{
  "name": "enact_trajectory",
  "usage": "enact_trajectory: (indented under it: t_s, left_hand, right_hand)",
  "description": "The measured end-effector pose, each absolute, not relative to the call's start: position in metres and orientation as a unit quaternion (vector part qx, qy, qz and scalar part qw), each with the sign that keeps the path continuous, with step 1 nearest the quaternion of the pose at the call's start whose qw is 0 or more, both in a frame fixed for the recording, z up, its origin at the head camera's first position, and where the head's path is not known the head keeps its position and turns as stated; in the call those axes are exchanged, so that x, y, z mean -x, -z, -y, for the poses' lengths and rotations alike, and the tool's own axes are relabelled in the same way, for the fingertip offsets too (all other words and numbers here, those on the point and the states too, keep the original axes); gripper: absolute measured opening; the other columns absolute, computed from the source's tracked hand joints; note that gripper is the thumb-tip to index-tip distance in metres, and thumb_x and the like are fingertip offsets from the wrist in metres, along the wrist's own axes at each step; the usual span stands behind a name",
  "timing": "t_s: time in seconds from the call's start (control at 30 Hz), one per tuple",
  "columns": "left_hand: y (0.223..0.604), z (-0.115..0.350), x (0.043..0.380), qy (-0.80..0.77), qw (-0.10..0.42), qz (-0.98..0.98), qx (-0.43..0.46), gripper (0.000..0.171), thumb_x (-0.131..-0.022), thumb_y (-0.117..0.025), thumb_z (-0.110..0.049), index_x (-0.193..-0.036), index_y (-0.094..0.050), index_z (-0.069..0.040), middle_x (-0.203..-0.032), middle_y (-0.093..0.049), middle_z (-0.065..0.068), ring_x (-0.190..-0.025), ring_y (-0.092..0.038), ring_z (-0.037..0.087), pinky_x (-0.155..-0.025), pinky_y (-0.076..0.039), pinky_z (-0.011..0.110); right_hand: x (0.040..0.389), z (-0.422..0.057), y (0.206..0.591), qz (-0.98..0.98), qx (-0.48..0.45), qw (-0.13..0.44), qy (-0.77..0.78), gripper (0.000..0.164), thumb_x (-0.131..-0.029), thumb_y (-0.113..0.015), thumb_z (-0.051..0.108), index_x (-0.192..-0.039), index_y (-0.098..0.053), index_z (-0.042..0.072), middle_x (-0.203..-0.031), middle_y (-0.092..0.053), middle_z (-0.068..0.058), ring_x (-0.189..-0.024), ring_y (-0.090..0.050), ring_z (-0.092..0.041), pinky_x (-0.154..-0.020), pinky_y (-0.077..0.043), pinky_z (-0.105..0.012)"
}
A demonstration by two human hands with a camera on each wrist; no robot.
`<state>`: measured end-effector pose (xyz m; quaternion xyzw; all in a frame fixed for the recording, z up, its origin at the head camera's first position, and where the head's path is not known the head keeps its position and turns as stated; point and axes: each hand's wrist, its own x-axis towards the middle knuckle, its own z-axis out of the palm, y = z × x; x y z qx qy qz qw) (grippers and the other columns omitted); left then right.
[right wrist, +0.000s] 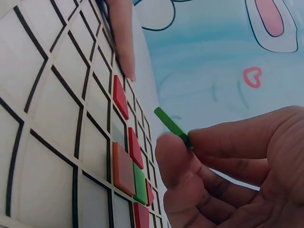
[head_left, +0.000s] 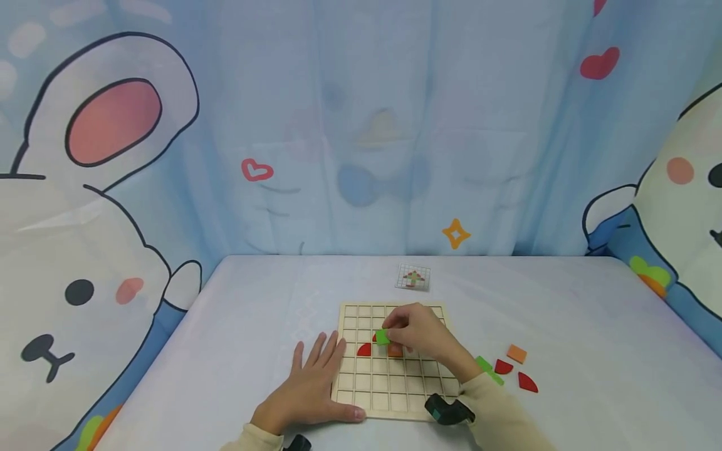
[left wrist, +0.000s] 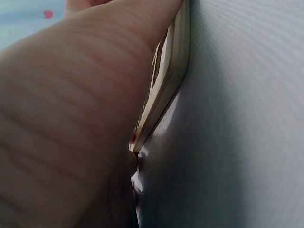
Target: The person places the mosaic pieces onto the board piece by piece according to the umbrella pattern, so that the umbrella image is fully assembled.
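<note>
Grid board point(head_left: 389, 382), one, pale wood, flat on the white cloth point(head_left: 598, 351). On the board, per right-wrist view: an orange square point(right wrist: 122, 168), a green square point(right wrist: 139, 184) and four red pieces point(right wrist: 120, 97), grouped, with many cells bare. Above the board: one green piece point(head_left: 382, 337), tilted, pinched between thumb and finger of the right hand point(head_left: 420, 331). At the board's left edge: left hand point(head_left: 316, 388), fingers spread, thumb at the near edge, nothing pinched. Right of the board, loose: an orange piece point(head_left: 516, 354), two red quarter-rounds point(head_left: 528, 382), and green strips point(head_left: 483, 363), seemingly two. Beyond the board's far edge: small card point(head_left: 413, 276), gridded, with a coloured figure. Status, by judgement: layout partly done; the pinched piece and the loose ones left to place. Whether all loose pieces belong: cannot tell.
</note>
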<state>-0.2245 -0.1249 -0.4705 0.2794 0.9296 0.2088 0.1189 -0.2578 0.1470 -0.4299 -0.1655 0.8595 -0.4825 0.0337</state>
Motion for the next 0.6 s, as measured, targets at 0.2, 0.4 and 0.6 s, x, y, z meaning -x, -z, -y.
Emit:
enact_trajectory:
  t_s: [0.2,0.4,0.6]
  left_hand:
    - [0.478,0.127,0.229,-0.214,0.115,-0.927,-0.285,0.129,-0.084,-0.071,-0.081,-0.172,-0.014,-0.004,-0.178,-0.003,0.014,-0.164,0.006,0.035,-0.121,0.012,0.068]
    - [0.478,0.127,0.228,-0.224,0.116,-0.923,-0.290,0.131,-0.084,-0.070,-0.082,-0.172,-0.014,-0.003,-0.178,-0.004,0.016,-0.163,0.006,0.037,-0.120,0.012,0.070]
    - [0.475,0.127,0.226,-0.211,0.112,-0.925,-0.294,0.130,-0.085,-0.071,-0.080,-0.171,-0.014,-0.002,-0.178,-0.004,0.017,-0.163,0.005,0.039,-0.121,0.009,0.071]
  right_hand:
    - [0.253,-0.134,0.432,-0.891,0.138,0.001,0.433,0.009,-0.093,-0.073,-0.003,-0.090,-0.077,0.004,-0.078,-0.069,0.002,-0.068,-0.061,-0.013,-0.063,-0.051,-0.033]
    - [0.249,-0.123,0.434,-0.904,0.132,-0.012,0.407,0.011,-0.092,-0.073,-0.004,-0.088,-0.077,0.005,-0.078,-0.069,0.003,-0.065,-0.060,-0.011,-0.061,-0.051,-0.031]
    - [0.248,-0.120,0.435,-0.909,0.124,-0.021,0.397,0.011,-0.091,-0.074,-0.004,-0.086,-0.077,0.005,-0.078,-0.068,0.003,-0.065,-0.059,-0.011,-0.061,-0.051,-0.031]
